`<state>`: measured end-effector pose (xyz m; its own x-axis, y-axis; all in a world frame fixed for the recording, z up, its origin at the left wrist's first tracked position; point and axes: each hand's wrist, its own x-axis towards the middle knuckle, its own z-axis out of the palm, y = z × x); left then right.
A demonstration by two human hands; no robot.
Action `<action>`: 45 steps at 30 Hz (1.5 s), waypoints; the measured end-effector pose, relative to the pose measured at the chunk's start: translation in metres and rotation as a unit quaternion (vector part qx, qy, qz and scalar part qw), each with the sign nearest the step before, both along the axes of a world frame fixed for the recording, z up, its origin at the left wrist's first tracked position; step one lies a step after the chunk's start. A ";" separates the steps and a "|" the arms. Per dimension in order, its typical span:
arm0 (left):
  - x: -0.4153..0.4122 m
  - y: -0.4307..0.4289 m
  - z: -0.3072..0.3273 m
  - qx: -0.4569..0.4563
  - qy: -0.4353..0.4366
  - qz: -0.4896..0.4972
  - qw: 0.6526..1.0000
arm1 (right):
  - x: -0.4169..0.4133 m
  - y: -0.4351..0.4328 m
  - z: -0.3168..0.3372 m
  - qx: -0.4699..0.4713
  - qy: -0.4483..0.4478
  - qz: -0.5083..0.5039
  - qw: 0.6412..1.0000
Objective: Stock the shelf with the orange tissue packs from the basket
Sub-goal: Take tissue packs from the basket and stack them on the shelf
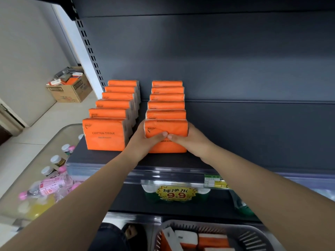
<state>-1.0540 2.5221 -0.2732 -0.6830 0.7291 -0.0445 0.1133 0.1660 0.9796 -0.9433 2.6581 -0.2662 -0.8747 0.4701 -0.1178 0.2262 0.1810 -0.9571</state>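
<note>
Two rows of upright orange tissue packs stand on the dark shelf (pixel 101 156). The left row (pixel 116 104) ends in a front pack (pixel 104 134) printed COTTON TISSUE. The front pack (pixel 165 128) of the right row (pixel 166 98) is held from both sides. My left hand (pixel 145 140) grips its left edge and my right hand (pixel 188 140) grips its right edge, with both thumbs meeting on its face. Below, a grey basket (pixel 253 234) holds several more orange and white packs (pixel 212 240).
The shelf's right part (pixel 253 138) is bare. A price sign reading 9.9 (pixel 175 193) hangs on the shelf edge over green bottles. At the left, a trolley holds bottled drinks (pixel 49 185). A cardboard box (pixel 70 87) stands on the floor behind.
</note>
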 end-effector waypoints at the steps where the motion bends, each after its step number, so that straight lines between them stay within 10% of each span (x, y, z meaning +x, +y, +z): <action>1: 0.000 0.000 0.001 -0.006 0.002 -0.004 1.000 | 0.001 -0.001 0.001 0.000 -0.003 0.001 1.000; 15: 0.011 -0.003 0.050 -0.051 0.168 0.049 0.983 | 0.032 -0.009 0.057 0.189 -0.041 -0.058 0.979; 29: 0.094 -0.018 0.063 -0.237 0.575 -0.020 0.783 | 0.105 -0.030 0.067 0.499 -0.187 -0.005 0.846; 45: 0.198 -0.055 0.022 -0.305 0.583 -0.075 0.750 | 0.210 -0.062 0.028 0.528 -0.234 0.041 0.816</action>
<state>-0.8560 2.4673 -0.2512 -0.4303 0.8881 0.1618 0.8950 0.4431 -0.0521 -0.7337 2.5965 -0.2384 -0.8835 0.4682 -0.0149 0.4680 0.8809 -0.0708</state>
